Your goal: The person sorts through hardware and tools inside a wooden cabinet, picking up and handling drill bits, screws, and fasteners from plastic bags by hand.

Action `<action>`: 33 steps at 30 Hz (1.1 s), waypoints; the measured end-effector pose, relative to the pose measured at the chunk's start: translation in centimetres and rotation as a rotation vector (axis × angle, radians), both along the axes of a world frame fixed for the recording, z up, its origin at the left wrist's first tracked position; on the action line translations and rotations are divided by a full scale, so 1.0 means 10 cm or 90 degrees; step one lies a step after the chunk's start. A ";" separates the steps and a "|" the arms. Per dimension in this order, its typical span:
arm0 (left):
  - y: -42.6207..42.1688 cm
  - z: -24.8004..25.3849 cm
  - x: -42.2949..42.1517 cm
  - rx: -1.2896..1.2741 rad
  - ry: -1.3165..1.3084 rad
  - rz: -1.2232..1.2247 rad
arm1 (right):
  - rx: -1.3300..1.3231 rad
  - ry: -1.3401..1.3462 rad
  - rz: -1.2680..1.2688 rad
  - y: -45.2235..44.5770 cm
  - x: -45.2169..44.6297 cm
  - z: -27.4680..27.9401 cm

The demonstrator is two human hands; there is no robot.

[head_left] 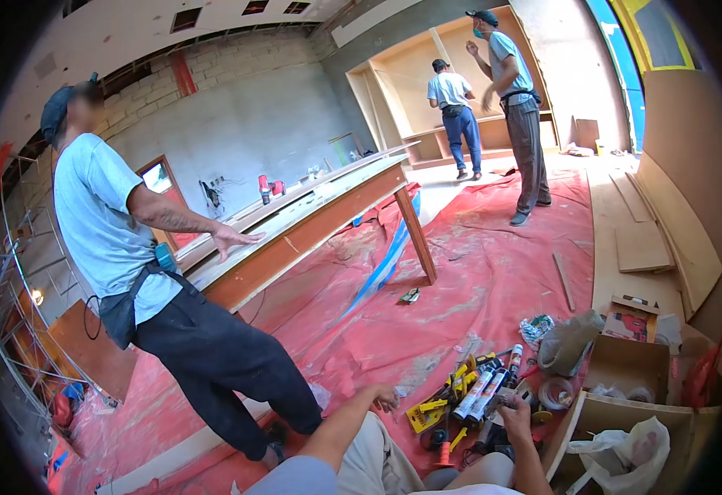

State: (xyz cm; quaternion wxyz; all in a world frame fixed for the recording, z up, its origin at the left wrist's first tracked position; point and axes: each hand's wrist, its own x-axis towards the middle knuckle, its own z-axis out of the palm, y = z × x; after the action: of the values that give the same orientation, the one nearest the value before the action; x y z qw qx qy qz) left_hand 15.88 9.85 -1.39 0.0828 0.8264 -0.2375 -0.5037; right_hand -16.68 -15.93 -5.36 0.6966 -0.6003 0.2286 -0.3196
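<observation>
My left hand (386, 399) hangs loosely past my bent knee, its fingers apart and holding nothing that I can see. My right hand (516, 410) is closed in front of my other knee, around something small and greyish that I cannot make out. Just beyond it lie sealant tubes (477, 394) with white labels, side by side on the floor sheet. Yellow-and-black tools (462, 379) are heaped against them. Nearer to me is a tool with an orange handle (444, 452). A roll of clear tape (556, 393) sits right of my right hand.
A person (113, 198) stands at the left, one hand on a long wooden table (320, 221) bearing a red drill (265, 188). Two more people (453, 107) are near a wooden cabinet. Cardboard boxes (625, 363) and a plastic bag (629, 450) stand right; red sheeting (493, 264) covers the floor.
</observation>
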 end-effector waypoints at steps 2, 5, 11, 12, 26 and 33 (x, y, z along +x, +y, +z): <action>-0.02 -0.06 0.03 0.018 0.001 -0.002 | 0.005 0.000 -0.012 0.01 -0.01 0.04; -0.02 -0.13 0.09 0.024 0.009 -0.011 | 0.021 0.006 -0.014 0.04 -0.01 0.10; -0.04 -0.03 0.00 0.017 0.006 -0.009 | -0.009 0.017 -0.014 0.02 -0.03 0.04; -0.04 -0.03 0.00 0.017 0.005 -0.002 | -0.024 0.017 -0.019 0.03 -0.02 0.06; -0.07 -0.12 0.12 0.008 -0.017 0.024 | -0.007 0.036 -0.023 -0.03 0.04 0.09; -0.03 -0.30 0.19 0.039 -0.033 -0.013 | -0.012 -0.007 -0.022 0.02 0.00 0.13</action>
State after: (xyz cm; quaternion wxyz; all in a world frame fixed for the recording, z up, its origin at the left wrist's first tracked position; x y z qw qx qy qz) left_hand 17.75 9.51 -4.36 0.0457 0.8389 -0.2328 -0.4898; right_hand -16.66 -15.71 -4.10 0.6867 -0.6010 0.2321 -0.3367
